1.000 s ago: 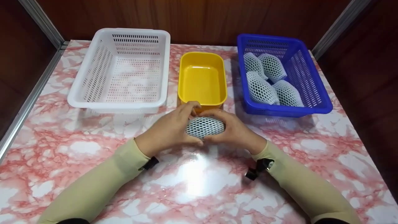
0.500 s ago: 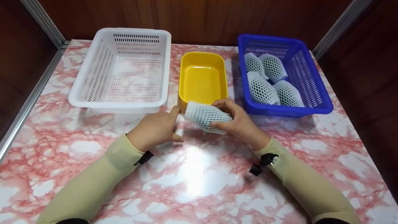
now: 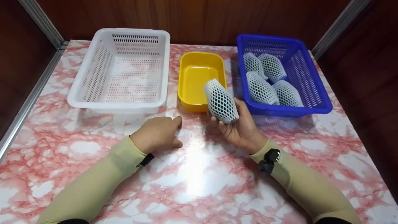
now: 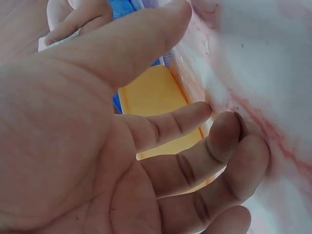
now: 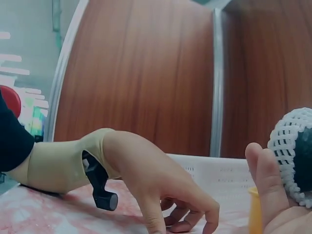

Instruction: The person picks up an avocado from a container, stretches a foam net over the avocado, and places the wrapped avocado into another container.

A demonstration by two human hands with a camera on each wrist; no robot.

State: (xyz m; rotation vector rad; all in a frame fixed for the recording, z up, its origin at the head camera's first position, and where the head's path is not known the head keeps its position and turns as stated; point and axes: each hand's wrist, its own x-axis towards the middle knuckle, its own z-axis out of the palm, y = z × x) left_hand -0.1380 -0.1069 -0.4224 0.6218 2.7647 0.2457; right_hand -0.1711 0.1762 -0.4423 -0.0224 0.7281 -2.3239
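My right hand (image 3: 241,127) holds a dark, rounded item in a white foam net sleeve (image 3: 220,101), tilted upward over the near right rim of the yellow tub (image 3: 199,81). In the right wrist view the net's open end shows a dark green surface inside the foam net (image 5: 287,139). What the item is, the net mostly hides. My left hand (image 3: 157,133) rests on the table in front of the tub and holds nothing. Its fingers lie loosely bent in the left wrist view, palm (image 4: 63,141) showing.
At the left stands a white perforated basket (image 3: 164,71). At the right, a blue basket (image 3: 289,109) contains several similar netted items (image 3: 261,88). Dark wood panels (image 3: 202,21) close off the back and sides of the marbled table (image 3: 199,199).
My left hand has let go of the netted item and drawn back to the left. The right hand has turned palm up, raising and tilting the item toward the yellow tub.
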